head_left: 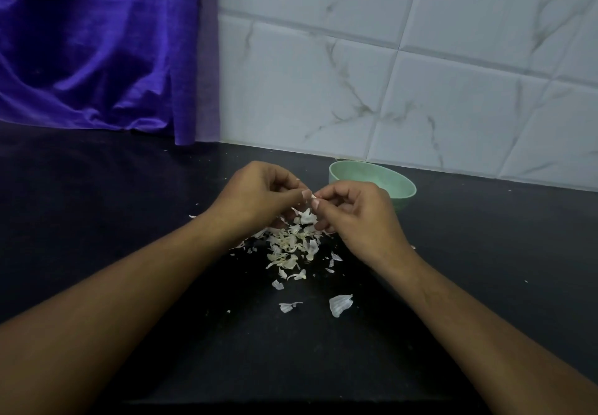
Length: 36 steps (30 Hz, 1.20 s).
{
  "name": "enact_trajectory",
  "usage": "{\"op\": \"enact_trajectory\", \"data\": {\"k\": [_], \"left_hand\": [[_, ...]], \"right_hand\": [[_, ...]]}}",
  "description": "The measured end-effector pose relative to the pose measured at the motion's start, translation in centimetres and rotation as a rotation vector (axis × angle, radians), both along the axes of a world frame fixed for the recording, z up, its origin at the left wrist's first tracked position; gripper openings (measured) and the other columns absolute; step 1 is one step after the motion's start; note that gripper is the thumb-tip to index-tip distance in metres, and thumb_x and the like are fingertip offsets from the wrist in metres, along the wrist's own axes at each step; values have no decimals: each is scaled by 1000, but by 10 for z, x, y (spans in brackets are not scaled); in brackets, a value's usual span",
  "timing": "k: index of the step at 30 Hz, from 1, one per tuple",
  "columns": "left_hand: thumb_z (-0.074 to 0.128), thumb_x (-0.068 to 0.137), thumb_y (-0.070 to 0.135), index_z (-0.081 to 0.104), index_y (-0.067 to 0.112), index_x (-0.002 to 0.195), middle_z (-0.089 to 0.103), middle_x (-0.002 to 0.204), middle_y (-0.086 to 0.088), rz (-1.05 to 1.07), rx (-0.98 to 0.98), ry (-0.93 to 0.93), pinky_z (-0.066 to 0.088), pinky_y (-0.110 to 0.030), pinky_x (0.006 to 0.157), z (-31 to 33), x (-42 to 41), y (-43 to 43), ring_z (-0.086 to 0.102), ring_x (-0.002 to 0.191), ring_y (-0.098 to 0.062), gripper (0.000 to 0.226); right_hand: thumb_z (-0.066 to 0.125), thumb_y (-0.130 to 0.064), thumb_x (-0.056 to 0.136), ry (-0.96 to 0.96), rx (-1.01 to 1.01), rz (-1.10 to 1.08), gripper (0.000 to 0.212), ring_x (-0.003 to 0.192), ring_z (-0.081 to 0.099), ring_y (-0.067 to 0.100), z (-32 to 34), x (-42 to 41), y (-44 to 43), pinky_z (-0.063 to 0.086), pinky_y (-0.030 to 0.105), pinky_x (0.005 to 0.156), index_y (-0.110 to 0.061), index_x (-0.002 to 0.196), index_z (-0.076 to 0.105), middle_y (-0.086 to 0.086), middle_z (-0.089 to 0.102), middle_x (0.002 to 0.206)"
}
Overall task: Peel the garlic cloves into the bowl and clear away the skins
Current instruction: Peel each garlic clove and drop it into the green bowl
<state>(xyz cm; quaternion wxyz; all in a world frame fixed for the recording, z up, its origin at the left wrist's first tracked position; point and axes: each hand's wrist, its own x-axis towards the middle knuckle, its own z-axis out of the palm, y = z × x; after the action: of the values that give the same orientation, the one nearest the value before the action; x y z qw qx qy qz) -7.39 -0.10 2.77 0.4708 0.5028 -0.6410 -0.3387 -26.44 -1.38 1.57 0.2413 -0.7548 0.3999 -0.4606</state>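
Papery skins on matt black counter.

bowl: mint green | counter: black | curtain: purple | tiles: white, grey-veined

Small pale garlic clove above loose heap of papery skins, mint-green bowl just behind

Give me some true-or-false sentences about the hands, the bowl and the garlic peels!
1. The green bowl stands behind the right hand. True.
2. The pile of skins lies in the bowl. False: it lies on the dark counter, beneath the hands.
3. The left hand and the right hand both pinch a small white piece between their fingertips. True.
4. The curtain is red. False: it is purple.
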Motion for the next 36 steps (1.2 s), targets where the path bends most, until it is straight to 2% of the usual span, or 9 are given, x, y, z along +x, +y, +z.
{"op": "enact_trajectory", "data": {"k": [5,9,13,18,22,26,29,32,36], "left_hand": [[82,89,30,82,25,92,77,73,2,49,-126,-273,64,-36,66,2,2,1,75,68,-18,5],[78,91,36,81,32,101,76,77,10,94,-243,-513,60,-36,75,0,0,2,70,71,-3,11],[73,94,40,80,34,107,75,85,11,128,-310,-661,57,-35,78,0,-3,6,69,83,-10,16],[70,95,40,78,32,104,74,87,6,174,-353,-758,53,-35,76,2,-7,9,69,88,-22,14],[69,96,40,77,30,103,76,91,5,176,-420,-768,54,-38,77,2,-10,13,69,89,-24,15],[71,95,37,79,27,103,76,87,7,170,-511,-706,45,-31,71,4,-12,14,68,83,-17,14],[73,94,34,79,27,101,76,84,8,159,-550,-660,50,-33,72,4,-12,13,68,80,-15,11],[74,93,31,80,28,101,77,82,11,144,-557,-582,54,-31,73,2,-11,10,70,78,-9,10],[77,93,29,81,26,102,76,78,12,91,-487,-372,55,-26,68,1,-11,7,70,73,0,10]], "right_hand": [[69,-27,96,219,-144,-59,11,60,72,18,-3,-1,-3,59,45,60,-26,89,77,-3,73,68],[61,-23,95,406,-249,-106,16,48,54,13,-1,0,-1,47,38,50,-21,86,73,-5,59,55],[56,-25,95,527,-307,-142,21,53,53,13,1,1,1,41,37,50,-19,79,67,-4,55,56],[55,-28,94,611,-372,-156,28,54,49,14,2,2,4,27,32,50,-21,67,50,-4,48,56],[60,-23,88,397,-273,-111,20,48,55,17,1,-2,3,43,40,47,-16,71,66,-1,56,52],[60,-14,85,113,-53,-72,19,55,71,26,3,-1,5,56,40,52,-15,71,73,5,69,60],[56,-3,91,-79,115,-36,25,55,71,24,6,1,5,53,30,51,-8,73,72,10,72,66],[55,0,94,-244,269,31,24,49,64,19,9,3,7,49,23,46,-2,76,71,9,67,62],[57,-2,94,-406,410,120,25,49,59,15,15,2,8,48,22,47,-8,76,74,6,63,63]]}}
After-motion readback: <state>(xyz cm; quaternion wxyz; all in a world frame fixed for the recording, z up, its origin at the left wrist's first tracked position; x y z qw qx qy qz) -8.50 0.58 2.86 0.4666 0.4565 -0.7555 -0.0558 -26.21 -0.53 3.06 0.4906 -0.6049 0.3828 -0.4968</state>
